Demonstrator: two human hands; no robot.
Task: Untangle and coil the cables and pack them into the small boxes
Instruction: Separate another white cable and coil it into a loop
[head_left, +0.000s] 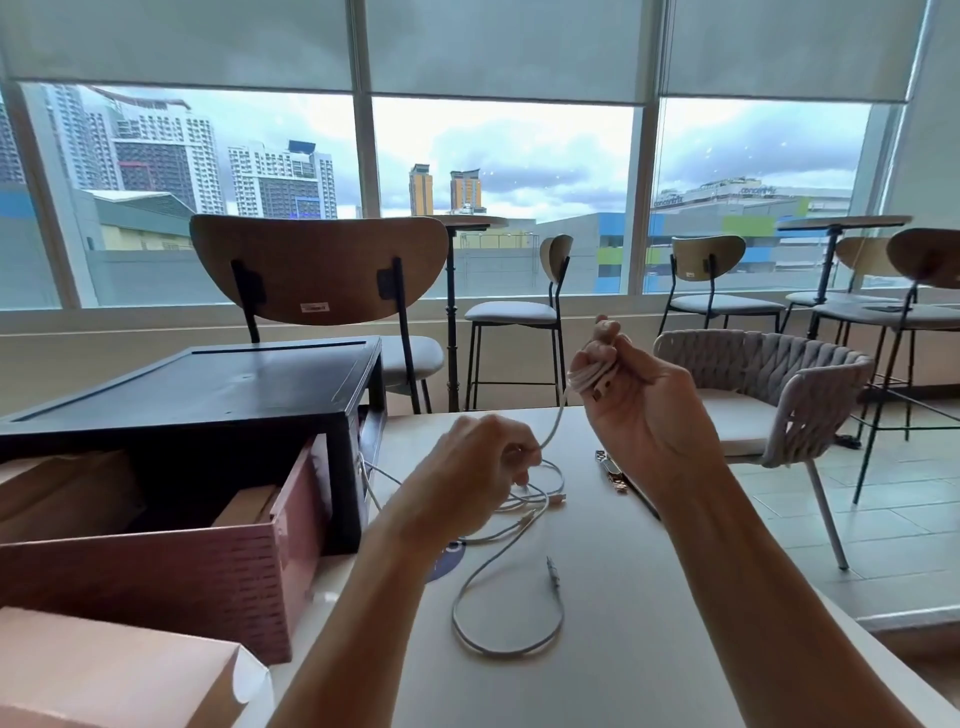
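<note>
Carton (104, 670): pale pink matt card with a rounded flap, at the near left corner of the tabletop (649, 649).
Maroon box (156, 582): open-topped, with a ribbed, woven-looking pattern on its side and brown card pieces inside. It stands against the black case.
Black case (208, 384): dark painted wood, flat top with a narrow slot. It hides the far left of the tabletop.
Left hand (478, 467): low over the tabletop, its grip pinched on a strand of the white cable.
White cable (509, 613): thin, smooth and round. Tangled loops lie on the tabletop by the left hand. One wide loop lies nearer the person and ends in a small plug. One strand rises to the right hand.
Right hand (639, 405): raised, its grip clamped round a small coil (592, 371) of the same cable, wound over the fingers.
Metal band (610, 470): linked, flat on the tabletop, partly hidden behind the right wrist.
Woven chair (769, 384): grey braided back, pale cushion, white legs, beside the tabletop's right edge.
</note>
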